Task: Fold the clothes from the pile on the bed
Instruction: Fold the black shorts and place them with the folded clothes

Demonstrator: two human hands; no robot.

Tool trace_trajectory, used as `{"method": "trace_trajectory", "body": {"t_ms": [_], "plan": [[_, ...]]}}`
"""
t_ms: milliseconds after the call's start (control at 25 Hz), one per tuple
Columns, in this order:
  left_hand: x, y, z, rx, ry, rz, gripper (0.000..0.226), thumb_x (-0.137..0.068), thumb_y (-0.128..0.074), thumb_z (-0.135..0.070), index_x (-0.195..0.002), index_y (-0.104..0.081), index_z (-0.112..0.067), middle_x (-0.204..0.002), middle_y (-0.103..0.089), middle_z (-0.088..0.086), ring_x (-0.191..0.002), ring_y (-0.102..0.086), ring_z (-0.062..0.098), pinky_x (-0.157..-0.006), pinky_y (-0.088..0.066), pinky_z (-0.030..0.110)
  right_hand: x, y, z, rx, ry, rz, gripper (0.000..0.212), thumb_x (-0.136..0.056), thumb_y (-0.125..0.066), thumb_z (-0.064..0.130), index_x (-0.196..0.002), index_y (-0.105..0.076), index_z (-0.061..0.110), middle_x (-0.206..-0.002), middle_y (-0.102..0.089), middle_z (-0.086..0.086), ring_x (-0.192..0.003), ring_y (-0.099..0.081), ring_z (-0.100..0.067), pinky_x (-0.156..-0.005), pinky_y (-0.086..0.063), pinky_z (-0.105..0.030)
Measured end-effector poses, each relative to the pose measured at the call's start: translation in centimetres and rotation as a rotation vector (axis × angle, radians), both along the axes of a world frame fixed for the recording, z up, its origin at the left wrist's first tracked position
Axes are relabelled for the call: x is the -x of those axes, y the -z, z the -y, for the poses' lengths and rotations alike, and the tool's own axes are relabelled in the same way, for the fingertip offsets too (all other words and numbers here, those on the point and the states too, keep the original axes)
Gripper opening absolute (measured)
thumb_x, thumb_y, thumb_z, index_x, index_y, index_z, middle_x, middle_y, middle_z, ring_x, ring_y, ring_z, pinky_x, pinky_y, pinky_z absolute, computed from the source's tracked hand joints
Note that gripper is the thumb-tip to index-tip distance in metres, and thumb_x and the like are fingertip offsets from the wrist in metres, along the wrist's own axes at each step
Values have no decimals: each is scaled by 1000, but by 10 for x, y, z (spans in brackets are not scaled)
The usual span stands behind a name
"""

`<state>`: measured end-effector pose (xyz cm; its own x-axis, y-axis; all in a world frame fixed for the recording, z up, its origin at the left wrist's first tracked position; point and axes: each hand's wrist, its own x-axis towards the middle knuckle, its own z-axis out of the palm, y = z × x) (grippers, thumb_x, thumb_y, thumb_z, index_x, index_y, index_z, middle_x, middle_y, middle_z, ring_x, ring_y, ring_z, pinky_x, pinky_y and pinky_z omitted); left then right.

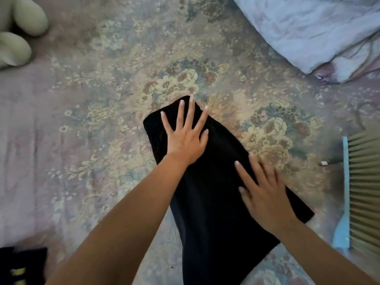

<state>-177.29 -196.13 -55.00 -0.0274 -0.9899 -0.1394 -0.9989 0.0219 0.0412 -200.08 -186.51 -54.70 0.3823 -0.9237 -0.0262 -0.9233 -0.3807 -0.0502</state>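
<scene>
Garment: black cloth [216, 202], laid flat on the flowered bedspread [102, 99]; we take it as our landmark.
Long axis: it runs from the far-left end to the near-right end, slanting toward us, with the near end cut off by the bottom of the view.
Left hand [185, 138]: fingers spread and straight, palm flat on the far end of the garment; it pinches nothing.
Right hand [265, 192]: fingers straight and slightly apart, pressing flat on the garment's right edge, nearer to us than the left hand; somewhat blurred.
Step, as we judge it: smoothing before the next fold; the long axis suggests folding end to end, with the left hand closer to the far end.
Brush [353, 192]: right of the garment, well apart from it, with a pale blue handle and tan bristles.
Pale sheet [308, 31]: bunched, beyond the garment to the far right.
Soft toy [18, 31]: far left of the garment, only partly in view.
Dark cloth [22, 264]: near left of the garment, with yellow marks, cut off by the frame.
Hard to tell: what kind of garment this is, and how many layers it already has.
</scene>
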Motion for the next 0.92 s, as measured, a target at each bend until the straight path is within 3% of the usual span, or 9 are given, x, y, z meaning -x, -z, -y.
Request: {"method": "trace_trajectory", "body": {"t_ms": [120, 320, 400, 480, 560, 680, 760, 840, 920], "plan": [[-17, 31, -7, -118, 59, 116, 60, -94, -6, -59, -146, 18, -39, -155, 27, 1, -142, 25, 27, -104, 11, 71, -15, 31, -1, -124, -125, -129, 61, -93, -24, 56, -148, -26, 31, -155, -26, -8, -141, -22, -32, -102, -29, -67], [-22, 37, 3, -125, 94, 108, 61, -94, -6, -60, -145, 20, -37, -156, 24, 3, -143, 22, 27, -102, 14, 70, -1, 47, 2, -116, -175, -171, 59, -96, -10, 58, -149, -17, 33, -155, -22, -7, -142, -19, -31, -103, -17, -68], [-27, 18, -20, 31, 172, -2, 62, -96, -13, -56, -150, 5, -30, -159, 6, 9, -146, 7, 29, -106, 3, 70, 17, 33, 2, -99, -85, -74, 56, -98, -20, 50, -148, -22, 26, -151, -28, -15, -137, -30, -35, -102, -32, -63], [-36, 5, -75, 199, 342, -124, 60, -98, -24, -49, -150, -17, -20, -157, -15, 12, -145, -10, 32, -110, -8, 66, 43, 18, 3, -67, 92, 19, 55, -94, -31, 39, -143, -30, 13, -139, -38, -28, -122, -45, -47, -90, -45, -60], [-40, 1, -153, 209, 557, -191, 58, -96, -34, -41, -148, -27, -16, -155, -21, 12, -144, -15, 31, -113, -10, 60, 61, -1, -1, -40, 153, 18, 54, -90, -36, 30, -135, -40, 1, -130, -44, -34, -111, -50, -50, -85, -48, -59], [-45, 9, -235, 114, 732, -96, 72, -77, -41, -13, -148, -25, -11, -155, -23, 10, -144, -18, 31, -116, -9, 53, 43, -18, -37, 81, -145, 89, 45, -86, -43, 20, -125, -55, -2, -130, -50, -28, -115, -50, -40, -90, -47, -50], [-41, 16, -253, 29, 775, 18, 79, -71, -41, -7, -148, -22, -8, -155, -21, 12, -144, -17, 31, -114, -14, 51, 13, -20, -79, 4, -377, 145, 43, -84, -47, 21, -121, -60, 3, -129, -55, -21, -117, -50, -31, -95, -41, -42], [-34, 19, -251, 4, 813, 80, 75, -74, -43, -12, -147, -25, -6, -154, -23, 13, -143, -20, 31, -113, -16, 51, -15, -13, -126, -144, -543, 121, 46, -83, -52, 35, -120, -62, 8, -124, -62, -13, -111, -58, -25, -97, -39, -37], [-29, 24, -242, 10, 855, 109, 64, -80, -40, -17, -143, -36, -6, -150, -34, 13, -139, -32, 30, -115, -19, 52, -33, 0, -163, -304, -539, 24, 71, -69, -67, 55, -123, -57, 10, -117, -65, -11, -107, -63, -25, -95, -46, -38]]}}
